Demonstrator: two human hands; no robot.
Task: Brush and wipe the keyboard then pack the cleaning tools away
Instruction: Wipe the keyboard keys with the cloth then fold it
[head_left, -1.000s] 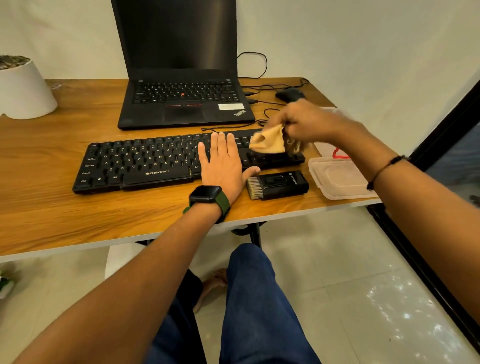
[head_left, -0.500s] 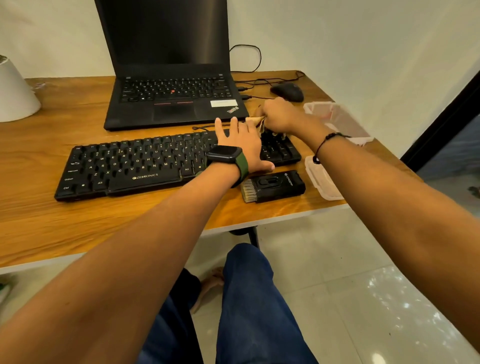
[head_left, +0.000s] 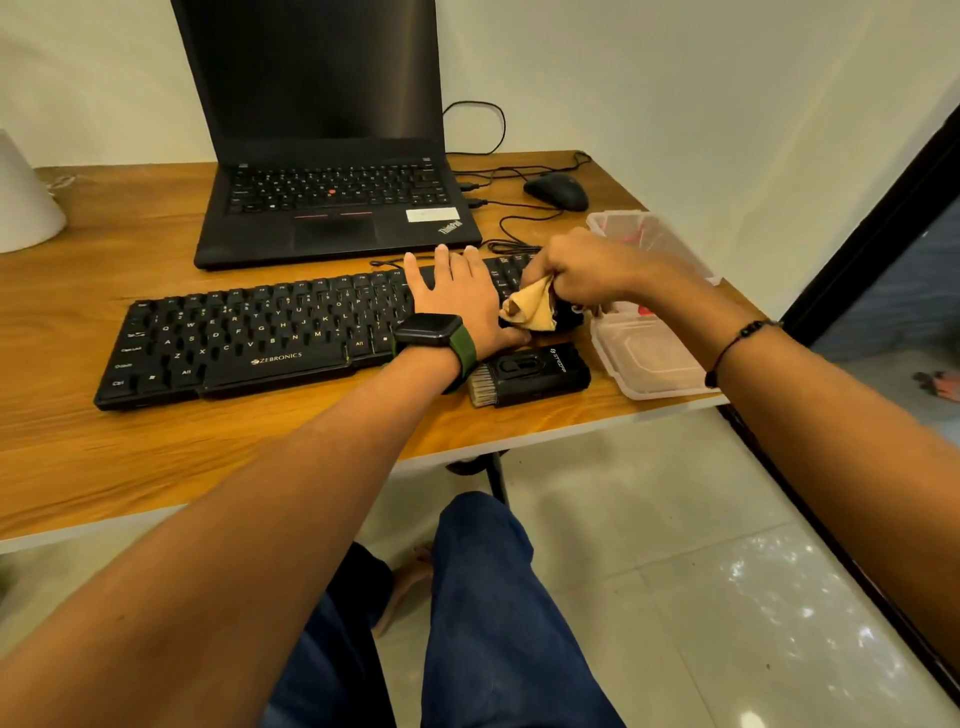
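Observation:
A black Zebronics keyboard (head_left: 249, 338) lies across the wooden desk (head_left: 156, 452). My left hand (head_left: 457, 299) rests flat on its right half, fingers straight, a green-strapped watch on the wrist. My right hand (head_left: 587, 270) grips a bunched yellow cloth (head_left: 530, 309) against the keyboard's right end, which it hides. A black cleaning brush (head_left: 530, 374) with pale bristles lies on the desk just in front of the keyboard's right end. A clear plastic box (head_left: 623, 223) and its lid (head_left: 649, 364) sit at the desk's right edge.
A black laptop (head_left: 332, 208) stands open behind the keyboard. A black mouse (head_left: 556, 191) and cables lie at the back right. A white pot (head_left: 21, 202) is at the far left. My legs are under the desk, above a tiled floor.
My right hand has drawn the cloth from the keyboard's far edge toward its near right corner. My left hand has stayed flat on the keys. The view has shifted slightly.

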